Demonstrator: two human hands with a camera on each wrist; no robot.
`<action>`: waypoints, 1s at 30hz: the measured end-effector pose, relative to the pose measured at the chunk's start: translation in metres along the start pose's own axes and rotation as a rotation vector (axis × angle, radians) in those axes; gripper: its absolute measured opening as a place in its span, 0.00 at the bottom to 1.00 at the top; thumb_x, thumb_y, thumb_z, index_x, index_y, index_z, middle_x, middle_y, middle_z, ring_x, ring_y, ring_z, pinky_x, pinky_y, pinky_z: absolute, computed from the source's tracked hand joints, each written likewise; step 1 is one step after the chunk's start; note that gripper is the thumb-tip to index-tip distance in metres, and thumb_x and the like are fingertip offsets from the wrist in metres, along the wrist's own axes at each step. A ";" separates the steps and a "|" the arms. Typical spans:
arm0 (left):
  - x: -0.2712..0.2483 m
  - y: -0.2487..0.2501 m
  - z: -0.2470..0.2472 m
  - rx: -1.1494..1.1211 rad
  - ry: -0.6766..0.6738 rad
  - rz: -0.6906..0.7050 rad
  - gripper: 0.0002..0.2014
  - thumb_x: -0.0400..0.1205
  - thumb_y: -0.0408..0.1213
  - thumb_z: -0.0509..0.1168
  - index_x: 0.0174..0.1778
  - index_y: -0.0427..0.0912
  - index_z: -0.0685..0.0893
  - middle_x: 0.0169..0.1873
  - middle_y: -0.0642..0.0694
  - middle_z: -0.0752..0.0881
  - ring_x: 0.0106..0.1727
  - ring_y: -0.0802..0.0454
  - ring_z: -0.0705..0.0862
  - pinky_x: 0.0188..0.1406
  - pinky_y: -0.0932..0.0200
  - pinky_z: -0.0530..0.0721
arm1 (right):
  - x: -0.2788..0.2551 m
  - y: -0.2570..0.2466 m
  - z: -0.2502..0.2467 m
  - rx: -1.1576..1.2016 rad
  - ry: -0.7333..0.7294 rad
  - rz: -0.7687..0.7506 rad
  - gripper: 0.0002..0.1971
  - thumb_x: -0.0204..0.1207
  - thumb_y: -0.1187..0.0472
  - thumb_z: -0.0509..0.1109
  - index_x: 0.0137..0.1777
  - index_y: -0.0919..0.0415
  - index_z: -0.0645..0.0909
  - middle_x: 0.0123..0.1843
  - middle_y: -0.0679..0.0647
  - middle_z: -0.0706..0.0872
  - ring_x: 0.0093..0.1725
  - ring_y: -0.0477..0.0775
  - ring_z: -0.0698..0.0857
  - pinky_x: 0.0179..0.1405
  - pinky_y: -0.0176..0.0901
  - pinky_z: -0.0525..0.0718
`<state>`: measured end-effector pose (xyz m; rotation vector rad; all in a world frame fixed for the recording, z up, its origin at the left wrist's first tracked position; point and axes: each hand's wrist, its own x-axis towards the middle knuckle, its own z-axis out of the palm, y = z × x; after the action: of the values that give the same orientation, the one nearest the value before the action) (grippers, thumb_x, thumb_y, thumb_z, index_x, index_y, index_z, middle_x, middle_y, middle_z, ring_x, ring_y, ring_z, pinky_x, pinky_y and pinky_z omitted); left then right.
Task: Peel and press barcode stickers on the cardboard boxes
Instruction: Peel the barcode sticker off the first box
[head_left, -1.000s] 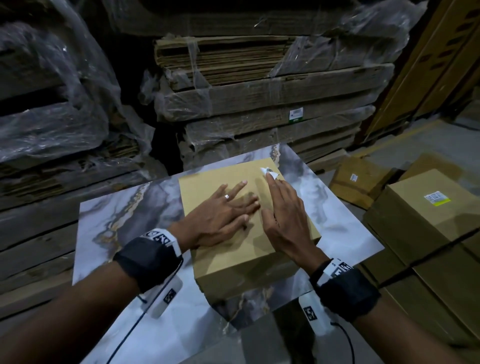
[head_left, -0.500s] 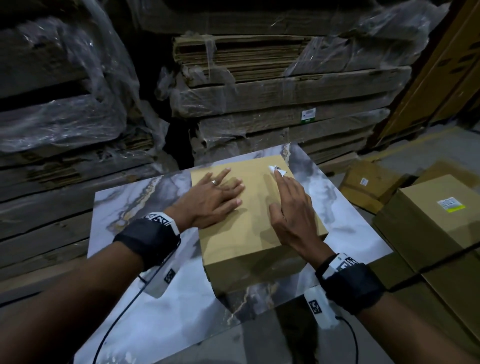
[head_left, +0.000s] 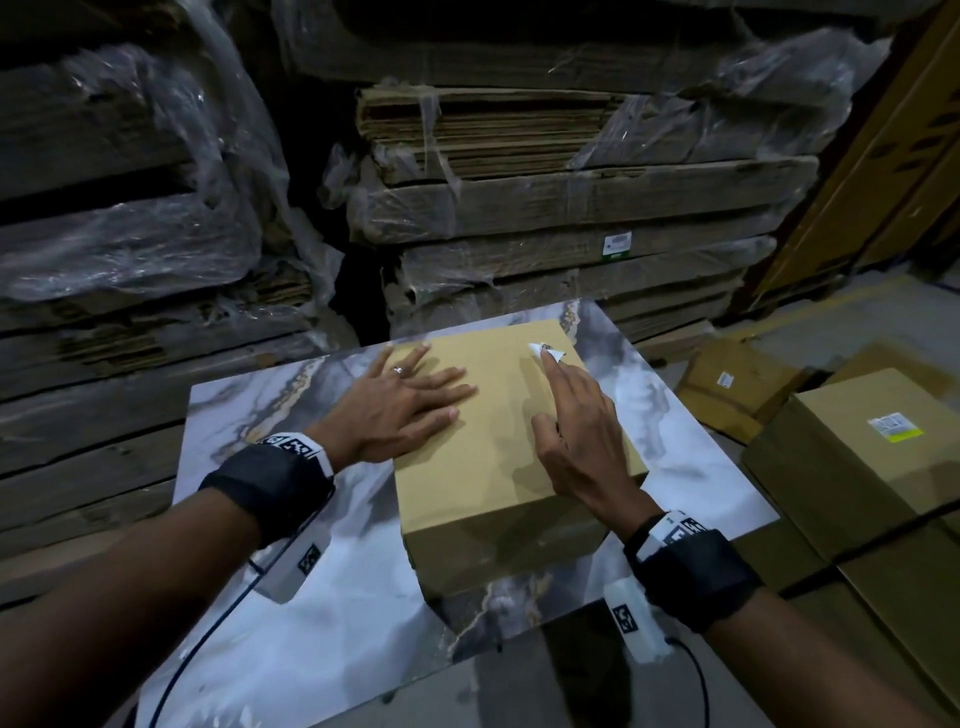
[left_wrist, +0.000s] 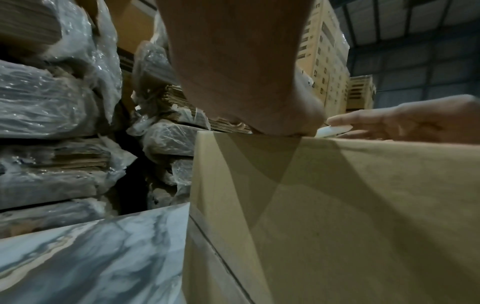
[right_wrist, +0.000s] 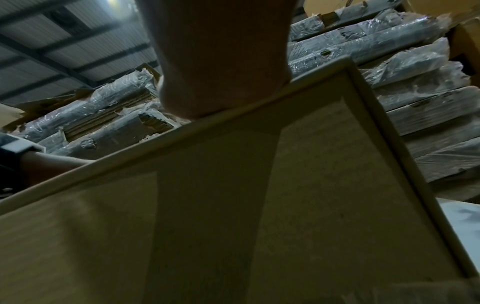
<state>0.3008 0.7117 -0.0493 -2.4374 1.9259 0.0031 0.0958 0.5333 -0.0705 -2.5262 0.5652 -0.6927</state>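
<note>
A tan cardboard box (head_left: 498, 447) stands on the marble-patterned table (head_left: 291, 639). My left hand (head_left: 405, 400) lies flat on the left part of the box top, fingers spread, ring showing. My right hand (head_left: 571, 415) reaches along the right part, its straight fingertips on a small white barcode sticker (head_left: 545, 351) near the far right corner; one edge of the sticker curls up. The left wrist view shows the box side (left_wrist: 337, 205), my right hand (left_wrist: 402, 121) and the sticker (left_wrist: 332, 130). In the right wrist view my palm (right_wrist: 221, 72) rests on the box edge (right_wrist: 259, 205).
Plastic-wrapped stacks of flattened cardboard (head_left: 571, 208) rise right behind the table and at the left (head_left: 130, 234). Lower at the right sit labelled boxes (head_left: 893, 467) and a smaller one (head_left: 727, 384). The table's near edge (head_left: 467, 670) drops to dark floor.
My left hand has slid left across the box top, away from the right hand. The right hand's fingertips stay on the sticker at the far corner.
</note>
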 end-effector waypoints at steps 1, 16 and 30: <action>0.002 -0.001 0.001 0.025 0.009 -0.033 0.29 0.86 0.67 0.31 0.86 0.73 0.50 0.87 0.64 0.54 0.90 0.44 0.45 0.85 0.32 0.42 | 0.000 0.000 0.000 0.004 0.004 0.002 0.39 0.74 0.50 0.53 0.89 0.55 0.62 0.86 0.53 0.71 0.83 0.55 0.69 0.82 0.60 0.68; -0.029 0.042 0.007 -0.279 0.139 -0.654 0.39 0.82 0.68 0.50 0.87 0.51 0.61 0.87 0.35 0.56 0.84 0.32 0.65 0.76 0.37 0.72 | 0.004 0.021 -0.025 -0.132 0.048 0.161 0.33 0.85 0.39 0.56 0.90 0.37 0.53 0.91 0.60 0.44 0.87 0.72 0.53 0.81 0.71 0.60; -0.034 0.100 0.019 -0.663 0.295 -0.865 0.31 0.91 0.53 0.48 0.90 0.47 0.51 0.85 0.33 0.61 0.81 0.32 0.66 0.78 0.41 0.68 | 0.013 0.019 -0.014 -0.200 -0.291 0.148 0.36 0.87 0.38 0.56 0.91 0.46 0.50 0.77 0.73 0.70 0.75 0.76 0.72 0.68 0.64 0.78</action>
<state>0.1961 0.7226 -0.0700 -3.6859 0.8166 0.3148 0.0929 0.5071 -0.0651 -2.6678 0.7362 -0.2173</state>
